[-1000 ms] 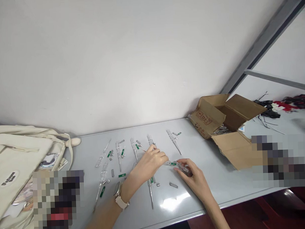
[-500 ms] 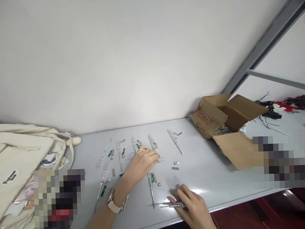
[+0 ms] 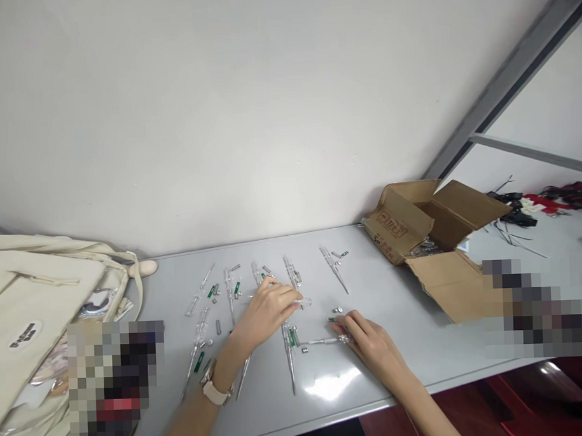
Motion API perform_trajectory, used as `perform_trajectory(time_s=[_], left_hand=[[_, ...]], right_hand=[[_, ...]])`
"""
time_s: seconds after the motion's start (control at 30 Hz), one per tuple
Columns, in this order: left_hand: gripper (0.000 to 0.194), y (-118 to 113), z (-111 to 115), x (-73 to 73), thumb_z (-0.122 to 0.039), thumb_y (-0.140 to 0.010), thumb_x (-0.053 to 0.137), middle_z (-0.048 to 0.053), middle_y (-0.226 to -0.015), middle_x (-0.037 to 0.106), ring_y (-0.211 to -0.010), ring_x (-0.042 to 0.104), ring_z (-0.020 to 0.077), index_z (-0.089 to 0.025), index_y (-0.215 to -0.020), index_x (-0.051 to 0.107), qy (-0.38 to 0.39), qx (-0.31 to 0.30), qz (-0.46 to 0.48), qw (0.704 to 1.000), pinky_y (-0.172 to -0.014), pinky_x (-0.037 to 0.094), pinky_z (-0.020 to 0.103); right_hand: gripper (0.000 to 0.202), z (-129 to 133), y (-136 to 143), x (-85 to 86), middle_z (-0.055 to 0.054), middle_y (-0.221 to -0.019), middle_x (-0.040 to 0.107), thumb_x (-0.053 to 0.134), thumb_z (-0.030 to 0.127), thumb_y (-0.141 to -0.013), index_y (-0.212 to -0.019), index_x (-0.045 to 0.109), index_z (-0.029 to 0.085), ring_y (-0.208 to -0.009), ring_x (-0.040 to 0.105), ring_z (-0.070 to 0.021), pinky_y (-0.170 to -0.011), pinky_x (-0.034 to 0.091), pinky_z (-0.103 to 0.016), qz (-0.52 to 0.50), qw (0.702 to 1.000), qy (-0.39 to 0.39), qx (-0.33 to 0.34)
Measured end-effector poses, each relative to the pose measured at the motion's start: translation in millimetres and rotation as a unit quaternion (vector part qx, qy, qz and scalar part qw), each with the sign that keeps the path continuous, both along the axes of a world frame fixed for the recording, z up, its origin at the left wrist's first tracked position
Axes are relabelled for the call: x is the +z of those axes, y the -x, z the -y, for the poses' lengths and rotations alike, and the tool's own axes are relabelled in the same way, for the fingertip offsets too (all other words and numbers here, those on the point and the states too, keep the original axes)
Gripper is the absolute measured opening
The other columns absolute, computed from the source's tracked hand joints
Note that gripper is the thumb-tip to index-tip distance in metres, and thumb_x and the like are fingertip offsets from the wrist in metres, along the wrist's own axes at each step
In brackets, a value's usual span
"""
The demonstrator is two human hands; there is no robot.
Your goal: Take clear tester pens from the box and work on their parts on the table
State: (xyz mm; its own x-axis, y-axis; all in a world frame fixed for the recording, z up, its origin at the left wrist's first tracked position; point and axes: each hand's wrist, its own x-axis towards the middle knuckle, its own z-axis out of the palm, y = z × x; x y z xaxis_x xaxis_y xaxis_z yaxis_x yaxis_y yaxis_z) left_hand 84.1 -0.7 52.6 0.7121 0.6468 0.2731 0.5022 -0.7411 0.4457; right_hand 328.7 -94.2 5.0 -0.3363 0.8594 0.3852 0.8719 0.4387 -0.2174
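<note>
Pinching one clear plastic handle (image 3: pixel 304 301) in left hand (image 3: pixel 273 304), one thin metal-tipped screwdriver (image 3: pixel 324 341) in right hand (image 3: pixel 372 347). Just beyond right fingers, two shiny bits (image 3: pixel 340 310).

A grey table (image 3: pixel 418 309) is strewn across the middle with clear-handled screwdrivers (image 3: pixel 334 268), green strips (image 3: pixel 199 362) and small springs (image 3: pixel 218 327). Its left is covered by a cream bag (image 3: pixel 58 270); an open cardboard box (image 3: pixel 391 230) is placed far right.

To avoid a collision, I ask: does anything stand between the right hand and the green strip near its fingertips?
Nothing visible does: the right hand partly covers the green strip in this view.
</note>
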Motion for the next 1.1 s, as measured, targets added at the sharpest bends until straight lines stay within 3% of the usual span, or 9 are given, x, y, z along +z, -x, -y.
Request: perform_trajectory(time_s=[0.13,0.27,0.43,0.53,0.73,0.93,1.1], left_hand=[[0.018,1.2,1.1,-0.1,-0.027,-0.098,0.047,0.0,-0.094,0.071,-0.089,0.064,0.0165,-0.023,-0.101,0.064,0.02,0.009,0.004,1.0,-0.089,0.038,0.035],[0.018,-5.5,5.5,2.5,-0.031,-0.095,0.051,0.001,-0.103,0.07,-0.087,0.065,0.0172,-0.025,-0.106,0.063,0.112,0.064,0.04,0.991,-0.079,0.046,0.03],[0.026,-36.5,14.7,4.0,-0.033,-0.087,0.057,0.001,-0.094,0.067,-0.075,0.065,0.0156,-0.024,-0.111,0.059,0.24,0.176,0.136,0.945,-0.067,0.048,0.026],[0.03,-58.5,20.5,-0.2,-0.031,-0.084,0.057,0.001,-0.081,0.066,-0.073,0.065,0.0182,-0.022,-0.113,0.057,0.28,0.189,0.104,0.936,-0.067,0.047,0.028],[0.027,-84.8,23.5,-11.2,-0.028,-0.083,0.057,0.004,-0.076,0.065,-0.07,0.063,0.0219,-0.018,-0.108,0.056,0.264,0.233,0.024,0.936,-0.062,0.04,0.029],[0.01,-88.0,18.6,-16.8,-0.022,-0.087,0.052,0.004,-0.074,0.06,-0.065,0.06,0.0191,-0.018,-0.096,0.051,0.237,0.235,-0.019,0.942,-0.056,0.034,0.027],[0.014,-85.4,17.8,-14.6,-0.026,-0.092,0.046,0.004,-0.073,0.058,-0.064,0.059,0.0187,-0.016,-0.101,0.05,0.251,0.229,0.005,0.941,-0.056,0.036,0.027]], right_hand=[[0.019,-18.9,-1.8,0.0,-0.003,-0.08,0.058,0.038,0.027,-0.102,-0.098,0.055,0.019,-0.061,0.06,-0.0147,-0.056,0.042,-0.026,0.007,0.999,-0.043,0.015],[0.018,-21.6,-11.3,-8.0,-0.004,-0.087,0.061,0.046,0.036,-0.1,-0.103,0.052,0.019,-0.061,0.061,-0.0138,-0.057,0.044,-0.026,-0.033,0.997,-0.063,-0.029],[0.014,-14.1,-20.4,-11.4,-0.002,-0.084,0.059,0.042,0.028,-0.099,-0.101,0.053,0.021,-0.056,0.057,-0.0115,-0.054,0.044,-0.023,-0.12,0.988,-0.027,-0.09],[0.014,-10.5,-19.2,-11.1,-0.002,-0.085,0.058,0.043,0.027,-0.098,-0.105,0.054,0.021,-0.064,0.06,-0.0126,-0.058,0.045,-0.023,-0.131,0.989,0.019,-0.068],[0.013,-9.9,-18.0,-11.7,-0.001,-0.082,0.058,0.041,0.024,-0.096,-0.097,0.053,0.022,-0.064,0.057,-0.0131,-0.061,0.045,-0.023,-0.168,0.981,0.04,-0.092],[0.015,-12.0,-16.6,-11.0,0.0,-0.079,0.056,0.042,0.028,-0.097,-0.087,0.051,0.023,-0.059,0.054,-0.012,-0.058,0.043,-0.022,-0.17,0.98,0.061,-0.083],[0.012,-11.7,-17.6,-12.6,-0.001,-0.083,0.057,0.047,0.032,-0.096,-0.094,0.055,0.023,-0.067,0.056,-0.0136,-0.062,0.045,-0.024,-0.199,0.972,0.076,-0.103]])
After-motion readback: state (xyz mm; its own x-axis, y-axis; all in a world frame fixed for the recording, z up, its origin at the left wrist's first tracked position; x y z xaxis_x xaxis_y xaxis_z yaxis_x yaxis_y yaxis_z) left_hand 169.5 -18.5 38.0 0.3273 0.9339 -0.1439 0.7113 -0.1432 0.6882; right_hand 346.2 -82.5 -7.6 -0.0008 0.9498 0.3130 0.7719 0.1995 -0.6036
